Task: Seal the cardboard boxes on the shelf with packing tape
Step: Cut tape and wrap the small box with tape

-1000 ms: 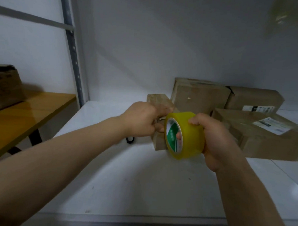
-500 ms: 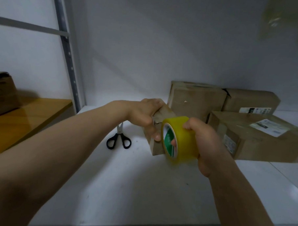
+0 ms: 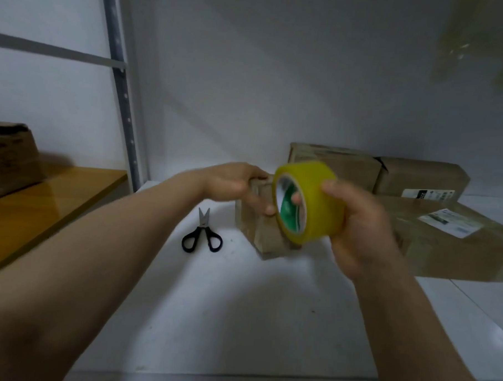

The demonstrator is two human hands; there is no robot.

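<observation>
White shelf (image 3: pixel 239 319): your left hand (image 3: pixel 233 183) grips the small cardboard box (image 3: pixel 254 233) standing near the scissors (image 3: pixel 203 228), while your right hand (image 3: pixel 361 229) holds the yellow tape roll (image 3: pixel 316 193) just in front of it.

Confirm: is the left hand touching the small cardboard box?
Touching. Head view: the left hand grips the small cardboard box at its top corner, thumb down its near face.
</observation>
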